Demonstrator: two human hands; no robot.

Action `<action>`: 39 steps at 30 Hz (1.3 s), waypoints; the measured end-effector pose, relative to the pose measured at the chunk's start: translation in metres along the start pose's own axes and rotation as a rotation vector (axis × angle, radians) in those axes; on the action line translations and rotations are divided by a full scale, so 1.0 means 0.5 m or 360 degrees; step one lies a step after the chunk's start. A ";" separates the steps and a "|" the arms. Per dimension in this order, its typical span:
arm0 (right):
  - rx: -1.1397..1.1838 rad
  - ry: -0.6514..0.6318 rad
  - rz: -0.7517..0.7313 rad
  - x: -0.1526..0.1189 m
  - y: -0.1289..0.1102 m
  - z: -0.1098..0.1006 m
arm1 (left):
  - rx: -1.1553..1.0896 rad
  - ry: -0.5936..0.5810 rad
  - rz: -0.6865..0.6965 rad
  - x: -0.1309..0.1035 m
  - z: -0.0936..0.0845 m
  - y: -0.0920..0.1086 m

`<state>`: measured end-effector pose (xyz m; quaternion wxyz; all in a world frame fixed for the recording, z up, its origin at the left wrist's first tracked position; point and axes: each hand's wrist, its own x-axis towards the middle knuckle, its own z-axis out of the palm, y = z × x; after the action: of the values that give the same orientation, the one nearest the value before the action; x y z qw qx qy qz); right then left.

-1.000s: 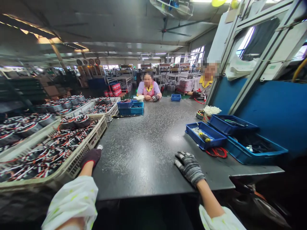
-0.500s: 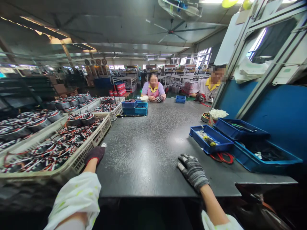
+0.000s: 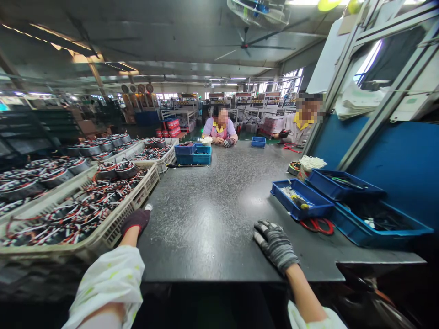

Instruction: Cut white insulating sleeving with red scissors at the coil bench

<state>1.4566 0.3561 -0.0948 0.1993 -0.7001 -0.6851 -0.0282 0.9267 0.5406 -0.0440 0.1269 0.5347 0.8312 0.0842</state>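
Observation:
My left hand [image 3: 136, 220], in a dark maroon glove with a white fingertip, rests at the table's left edge beside a cream plastic crate [image 3: 142, 189] of wired ring-shaped parts [image 3: 65, 214]. Its other fingers are hidden on the crate side, so what they do cannot be made out. On the grey tabletop [image 3: 202, 201], my right hand [image 3: 277, 244] lies flat in a grey striped glove, fingers spread and nothing held. Beyond it stands a blue tray [image 3: 302, 201] with white bits and a yellow-and-black tool. Red loops [image 3: 318, 226] lie beside that tray.
More blue bins [image 3: 380, 224] stand at the right by a blue partition [image 3: 394, 169]. Small bins [image 3: 194, 159] sit at the far left of the table. One person [image 3: 219, 128] leans on the far edge; another person [image 3: 298, 128] is at the far right.
The person at the far edge has turned their head to the right. The other person's gloved hand has shifted away from the red item. My hands have stayed put.

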 end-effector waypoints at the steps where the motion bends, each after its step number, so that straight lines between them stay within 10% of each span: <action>1: 0.0000 0.0001 0.0003 0.000 -0.001 -0.001 | 0.0002 -0.0002 0.0002 0.001 0.001 0.000; 39: 0.0001 -0.0234 0.0037 0.009 -0.033 -0.048 | 0.0017 -0.0046 -0.0013 0.001 -0.011 0.006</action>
<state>1.4466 0.3526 -0.0676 0.1489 -0.7081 -0.6897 0.0258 0.9275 0.5420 -0.0380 0.1364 0.5332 0.8319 0.0715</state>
